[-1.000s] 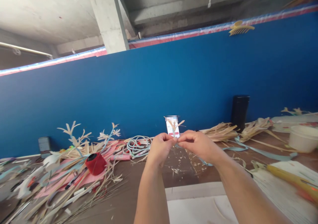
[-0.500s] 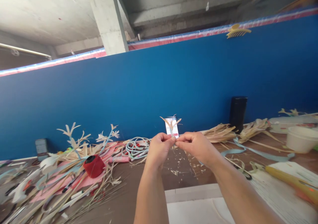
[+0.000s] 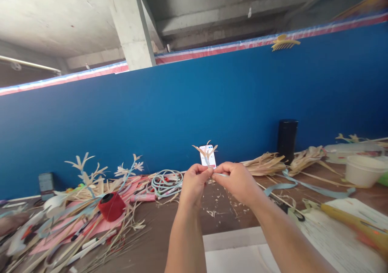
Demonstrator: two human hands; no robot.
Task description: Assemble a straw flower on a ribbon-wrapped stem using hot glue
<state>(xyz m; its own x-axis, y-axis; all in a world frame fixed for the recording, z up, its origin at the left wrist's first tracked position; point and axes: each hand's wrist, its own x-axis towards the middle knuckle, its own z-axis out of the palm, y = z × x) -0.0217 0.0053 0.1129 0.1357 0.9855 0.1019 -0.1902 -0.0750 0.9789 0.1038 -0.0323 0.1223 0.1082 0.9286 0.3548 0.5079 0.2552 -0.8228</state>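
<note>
Between the fingertips of my left hand (image 3: pixel 194 182) is the stem of a small flower made of dried husk strips (image 3: pixel 206 153); its pale petals spread above the fingers. My right hand (image 3: pixel 236 181) is closed in a pinch beside it, on a light blue tape strip (image 3: pixel 222 175). The fingertips of both hands meet at or very near the stem, so the exact contact is hidden. Directly behind the flower a phone with a lit screen (image 3: pixel 213 158) leans upright near the blue partition.
To the left lie finished husk flowers (image 3: pixel 87 172), a red thread spool (image 3: pixel 111 206) and a coiled cord (image 3: pixel 166 183). To the right are husk bundles (image 3: pixel 263 164), a black cylinder (image 3: pixel 287 139), a white bowl (image 3: pixel 365 171) and papers (image 3: pixel 336 240). A blurred shape, perhaps another person's hand, shows far left.
A blue tape strip now shows at my right fingertips. My hands stay together at the flower stem. The view has shifted slightly, and a blurred shape has come in at the left edge.
</note>
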